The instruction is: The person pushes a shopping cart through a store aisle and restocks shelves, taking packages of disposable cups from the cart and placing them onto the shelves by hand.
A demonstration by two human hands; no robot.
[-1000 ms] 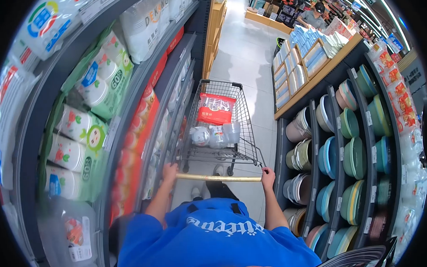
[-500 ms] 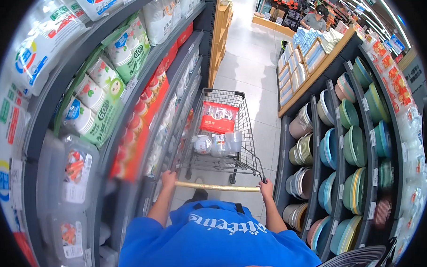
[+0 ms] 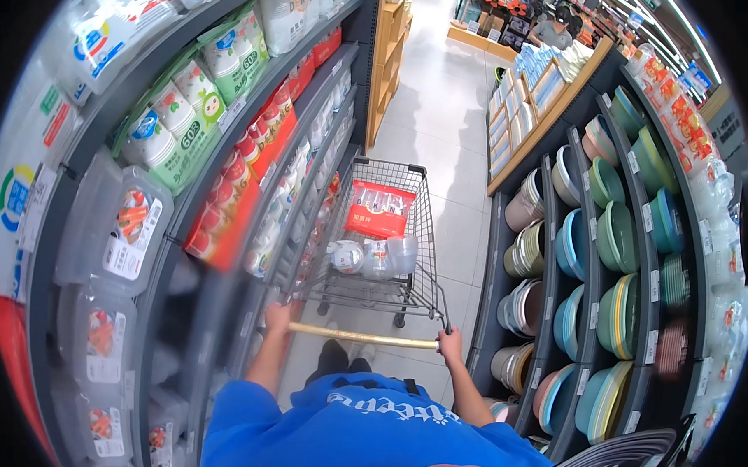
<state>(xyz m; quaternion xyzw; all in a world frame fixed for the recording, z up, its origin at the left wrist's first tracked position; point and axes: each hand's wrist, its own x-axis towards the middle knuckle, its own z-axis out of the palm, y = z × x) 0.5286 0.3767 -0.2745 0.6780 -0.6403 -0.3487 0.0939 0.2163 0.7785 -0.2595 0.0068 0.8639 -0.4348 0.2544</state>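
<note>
A wire shopping cart (image 3: pixel 423 223) stands in the aisle in front of me, with a long gold-coloured handlebar (image 3: pixel 361 338). My left hand (image 3: pixel 277 316) is closed round the bar's left end, close to the left shelves. At its right end my right hand (image 3: pixel 449 344) grips the bar by the cart's frame. Inside the cart lies a red packet (image 3: pixel 380 210). Nearer to me in the basket are a round clear-wrapped pack (image 3: pixel 347 256), a clear pack with a label (image 3: pixel 377 256) and a stack of clear cups (image 3: pixel 403 254).
Left shelves (image 3: pixel 199 170) hold green cup packs (image 3: pixel 176 117), red packs and clear food boxes (image 3: pixel 132 230). Right shelves (image 3: pixel 591 308) carry stacked basins (image 3: pixel 617 235). Ahead are folded cloths (image 3: pixel 534 63) on a wooden rack, and a person (image 3: pixel 553 33) stands beyond.
The handlebar, both hands and the cart's near end have shifted left in view, and the bar is a little lower. My shoes now show below the bar. Both hands keep their hold.
</note>
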